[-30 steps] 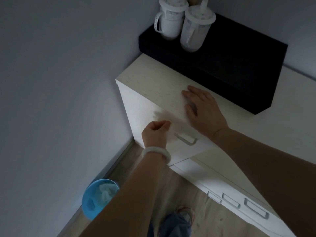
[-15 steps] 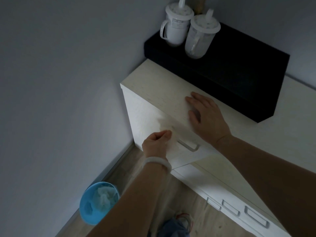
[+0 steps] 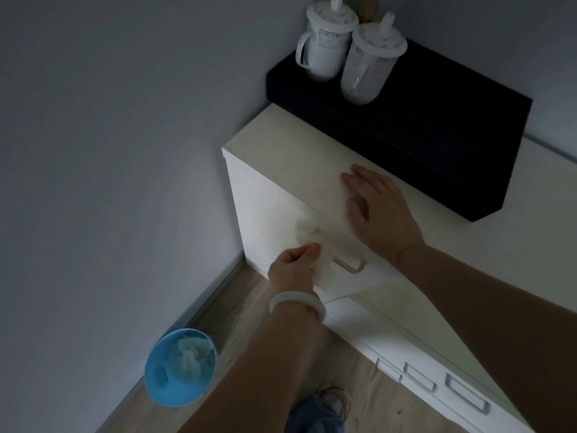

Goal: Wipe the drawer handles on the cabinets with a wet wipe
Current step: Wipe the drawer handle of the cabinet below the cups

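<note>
Now, L hand [image 3: 293, 265]: fingers pinch wet wipe [image 3: 323, 270] vs. drawer handle [image 3: 349, 265]
R hand [image 3: 379, 210]: fingers flat, spread on worktop [image 3: 290, 157]
Risk: wipe likely slips off handle; thin bar, loose pinch

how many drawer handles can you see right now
4: one metal bar handle on the top drawer, partly under the wet wipe, and three lower right. Others may be hidden.

Blue bin [image 3: 175, 389]; black box [image 3: 437, 126]; cream cabinet [image 3: 290, 157]; white bangle [image 3: 296, 303].
</note>
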Available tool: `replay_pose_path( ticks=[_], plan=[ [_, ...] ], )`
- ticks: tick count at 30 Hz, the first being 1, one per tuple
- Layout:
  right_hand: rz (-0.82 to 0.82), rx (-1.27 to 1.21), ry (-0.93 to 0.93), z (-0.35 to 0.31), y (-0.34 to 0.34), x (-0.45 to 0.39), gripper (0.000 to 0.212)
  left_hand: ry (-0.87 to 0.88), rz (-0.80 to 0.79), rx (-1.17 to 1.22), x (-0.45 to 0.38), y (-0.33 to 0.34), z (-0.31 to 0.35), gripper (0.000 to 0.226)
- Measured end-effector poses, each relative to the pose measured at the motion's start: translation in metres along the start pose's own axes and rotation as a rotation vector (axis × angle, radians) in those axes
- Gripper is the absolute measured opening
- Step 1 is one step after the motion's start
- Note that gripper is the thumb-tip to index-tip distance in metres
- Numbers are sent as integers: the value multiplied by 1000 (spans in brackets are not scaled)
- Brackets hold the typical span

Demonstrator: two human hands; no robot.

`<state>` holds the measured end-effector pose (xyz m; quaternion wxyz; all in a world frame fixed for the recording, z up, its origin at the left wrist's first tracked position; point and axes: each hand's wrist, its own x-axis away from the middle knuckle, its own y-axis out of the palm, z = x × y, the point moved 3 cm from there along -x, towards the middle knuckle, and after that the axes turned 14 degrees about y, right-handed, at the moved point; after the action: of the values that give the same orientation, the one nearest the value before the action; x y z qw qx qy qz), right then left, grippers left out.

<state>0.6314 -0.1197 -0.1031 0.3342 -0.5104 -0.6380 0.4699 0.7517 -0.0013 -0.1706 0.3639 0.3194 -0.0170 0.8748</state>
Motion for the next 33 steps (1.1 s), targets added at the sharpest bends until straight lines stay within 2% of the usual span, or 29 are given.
replay_pose_path(
  ticks=[3, 6, 8, 12, 16, 20, 26, 31, 33],
  plan=[
    [6, 7, 2, 1, 1, -1, 46, -78, 26, 90, 15, 10, -9, 9],
    [16, -7, 5, 0, 1, 0, 46, -133, -23, 92, 34, 21, -22, 12],
    [23, -12, -4, -1, 1, 0, 46, -97, -37, 31, 28, 17, -16, 10],
    [7, 8, -1, 1, 1, -2, 47, 37, 40, -25, -7, 2, 9, 11],
    [2, 9, 8, 1, 2, -1, 48, -29, 53, 9, -1, 7, 0, 15],
    [-2, -1, 6, 1, 2, -1, 50, -102, -33, 36, 11, 13, -12, 17],
    [7, 7, 3, 1, 2, -1, 47, -27, 16, -39, -9, 5, 4, 16],
    [10, 2, 2, 0, 0, 1, 48, -181, -52, 29, 27, 21, -18, 18],
    [9, -11, 2, 0, 1, 1, 48, -180, -70, 28, 25, 22, -17, 17]
  ],
)
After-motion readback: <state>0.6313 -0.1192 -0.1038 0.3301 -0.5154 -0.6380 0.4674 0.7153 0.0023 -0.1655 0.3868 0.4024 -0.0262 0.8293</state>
